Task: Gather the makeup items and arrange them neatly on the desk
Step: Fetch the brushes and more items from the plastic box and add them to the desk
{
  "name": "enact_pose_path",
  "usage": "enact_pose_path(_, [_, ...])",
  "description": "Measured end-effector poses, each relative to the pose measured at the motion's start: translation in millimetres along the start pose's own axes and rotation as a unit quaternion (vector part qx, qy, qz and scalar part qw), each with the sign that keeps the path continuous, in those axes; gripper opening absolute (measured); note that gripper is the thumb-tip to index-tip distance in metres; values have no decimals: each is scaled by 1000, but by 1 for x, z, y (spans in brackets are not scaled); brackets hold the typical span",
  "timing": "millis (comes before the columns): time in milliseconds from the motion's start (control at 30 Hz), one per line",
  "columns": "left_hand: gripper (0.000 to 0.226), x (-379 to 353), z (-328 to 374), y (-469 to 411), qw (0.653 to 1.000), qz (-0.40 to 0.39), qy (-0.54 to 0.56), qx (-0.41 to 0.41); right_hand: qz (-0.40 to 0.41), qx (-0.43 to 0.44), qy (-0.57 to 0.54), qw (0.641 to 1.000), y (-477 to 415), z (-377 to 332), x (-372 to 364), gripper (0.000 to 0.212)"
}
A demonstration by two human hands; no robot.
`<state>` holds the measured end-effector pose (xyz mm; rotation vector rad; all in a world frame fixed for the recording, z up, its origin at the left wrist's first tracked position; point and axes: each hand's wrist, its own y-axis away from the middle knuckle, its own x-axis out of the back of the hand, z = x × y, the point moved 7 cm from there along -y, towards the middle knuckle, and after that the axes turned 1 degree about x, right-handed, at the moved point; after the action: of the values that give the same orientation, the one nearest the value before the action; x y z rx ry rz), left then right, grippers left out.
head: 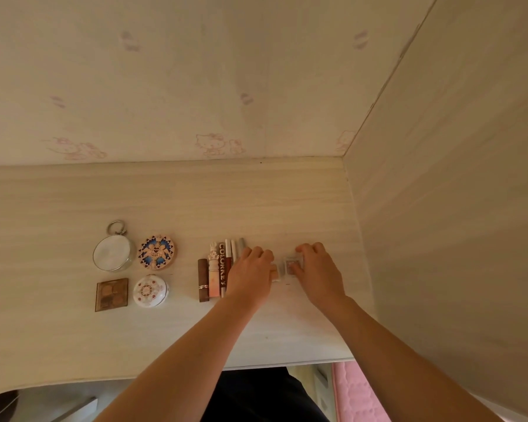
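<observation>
Desk [73,336], near left: 1 square palette [112,295], 1 white compact [151,290]. Middle: 6 sticks [222,269] in a row; left hand [250,274] curled over 1 peach pot [275,273], grip unclear. Right hand [319,269] pinches 1 clear pot [290,263]. Farther: 1 mirror [114,252], 1 patterned compact [156,252].

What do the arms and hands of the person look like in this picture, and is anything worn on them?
The left forearm and right forearm are bare to the picture's edge; no sleeves show. The left hand and right hand show no ring, watch or bracelet. The nails are too small to judge. A dark garment shows between the arms.
</observation>
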<state>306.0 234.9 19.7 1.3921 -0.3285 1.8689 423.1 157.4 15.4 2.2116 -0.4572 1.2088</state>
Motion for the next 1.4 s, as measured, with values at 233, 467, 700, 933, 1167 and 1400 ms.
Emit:
enact_pose_path(233, [20,9,-6,20,997,62,37,2,9,8,-28,1000,13,4,6,32])
enact_pose_path(467, [18,17,-11,52,992,114,46,10,-17,31,4,999,40,8,-1,29])
enact_pose_path(700, [22,8,-16,93,993,99,49,48,-49,36,15,998,68,11,-9,38])
enact_pose_path(933, [31,-4,-14,132,989,94,61,100,-67,43,26,997,90,15,-13,39])
enact_pose_path(1167, [34,-12,4,155,994,79,45,66,-17,47,40,998,129,19,-6,40])
enact_pose_path(1400, [40,-13,27,174,997,51,15,-56,71,45,53,995,192,24,-18,38])
